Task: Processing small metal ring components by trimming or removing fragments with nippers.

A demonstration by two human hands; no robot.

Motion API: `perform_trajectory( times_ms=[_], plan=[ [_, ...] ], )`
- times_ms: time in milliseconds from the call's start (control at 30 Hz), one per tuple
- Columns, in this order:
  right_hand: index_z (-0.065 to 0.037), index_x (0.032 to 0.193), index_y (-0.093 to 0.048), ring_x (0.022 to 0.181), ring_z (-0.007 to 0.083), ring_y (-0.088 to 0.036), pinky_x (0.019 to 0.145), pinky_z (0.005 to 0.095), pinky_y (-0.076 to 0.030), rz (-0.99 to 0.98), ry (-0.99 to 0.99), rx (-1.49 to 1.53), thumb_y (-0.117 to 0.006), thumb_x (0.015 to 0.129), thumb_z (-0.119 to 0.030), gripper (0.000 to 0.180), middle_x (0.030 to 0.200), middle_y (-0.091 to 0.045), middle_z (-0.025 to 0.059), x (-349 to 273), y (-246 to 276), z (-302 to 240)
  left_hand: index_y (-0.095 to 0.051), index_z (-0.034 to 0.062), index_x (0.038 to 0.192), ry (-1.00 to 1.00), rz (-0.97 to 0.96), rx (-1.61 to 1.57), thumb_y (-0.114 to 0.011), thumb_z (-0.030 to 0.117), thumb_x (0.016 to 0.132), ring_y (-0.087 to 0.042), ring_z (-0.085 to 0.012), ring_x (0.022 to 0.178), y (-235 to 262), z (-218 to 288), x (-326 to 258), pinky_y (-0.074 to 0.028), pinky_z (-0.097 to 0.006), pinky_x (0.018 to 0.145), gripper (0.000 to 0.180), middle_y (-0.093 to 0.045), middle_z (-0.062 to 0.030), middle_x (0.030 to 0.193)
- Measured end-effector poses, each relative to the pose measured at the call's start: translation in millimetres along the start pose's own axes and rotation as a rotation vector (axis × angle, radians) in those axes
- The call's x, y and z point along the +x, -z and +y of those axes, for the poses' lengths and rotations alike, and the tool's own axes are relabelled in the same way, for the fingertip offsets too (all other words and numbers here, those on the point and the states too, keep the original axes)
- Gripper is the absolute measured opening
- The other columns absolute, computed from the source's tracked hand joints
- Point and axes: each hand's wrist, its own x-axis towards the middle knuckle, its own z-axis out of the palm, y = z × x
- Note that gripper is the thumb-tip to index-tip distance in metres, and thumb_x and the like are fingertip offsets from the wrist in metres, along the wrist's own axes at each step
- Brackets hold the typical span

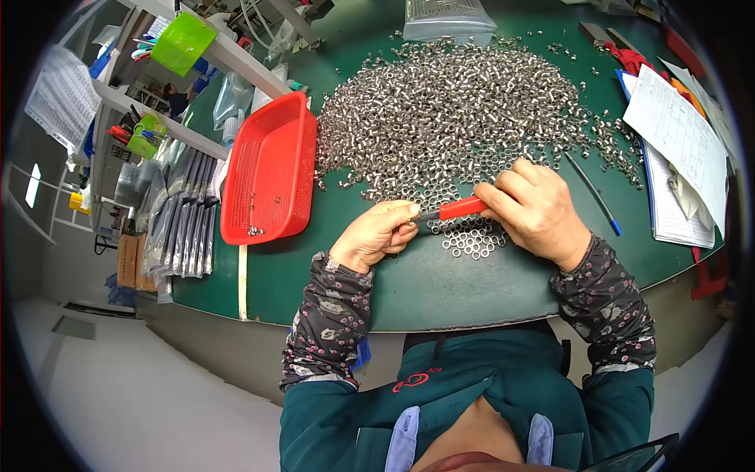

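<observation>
Far left: grey packets (179, 212) stacked at the edge of the green tabletop (440, 283). Next, a red basket (269, 171) with a few small metal bits in one corner. Left hand (376, 234) curled shut, fingertips pinched on a tiny metal ring, too small to see well, held against the tool's tip. Red-handled tool (458, 208) lying across between both hands, just above a small patch of flat rings (474, 238). Right hand (532, 211) closed tight round the red handle. Behind, a big heap of shiny metal rings (460, 106). Right of that, a blue pen (594, 195), then white papers (683, 149).
</observation>
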Motion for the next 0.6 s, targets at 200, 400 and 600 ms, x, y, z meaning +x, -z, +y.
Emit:
perform_trajectory(
  times_ms=[200,400,600],
  plan=[
    [-0.009,0.086,-0.060,0.066,0.0156,-0.048,0.054,0.0291,-0.041,0.021,0.027,-0.062,-0.067,0.066,-0.019,0.024,0.069,-0.044,0.0003,0.6,0.5,0.1,-0.043,0.0093,0.064,0.015,0.001,0.035,-0.048,0.025,0.094,-0.025,-0.0040,0.041,-1.7,1.5,-0.5,-0.019,-0.020,0.036,0.035,-0.037,0.0029,0.051],
    [-0.009,0.086,-0.060,0.066,0.0154,-0.047,0.054,0.0287,-0.040,0.055,0.063,-0.105,-0.066,0.067,-0.016,0.021,0.070,-0.043,-0.0001,-0.1,0.1,-0.4,-0.045,0.0093,0.064,0.000,0.018,0.040,-0.048,0.026,0.094,-0.024,-0.0033,0.040,-2.5,-1.1,-0.9,-0.018,-0.020,0.036,0.034,-0.037,0.0039,0.052],
    [-0.007,0.089,-0.061,0.067,0.0172,-0.049,0.055,0.0300,-0.042,0.015,-0.028,-0.007,-0.070,0.067,-0.015,0.025,0.071,-0.048,0.0016,-0.4,2.3,-0.2,-0.050,0.0063,0.075,-0.164,0.076,-0.088,-0.048,0.027,0.095,-0.025,-0.0012,0.040,-0.7,-9.8,-0.6,-0.018,-0.017,0.036,0.029,-0.043,0.0030,0.058]
  ],
)
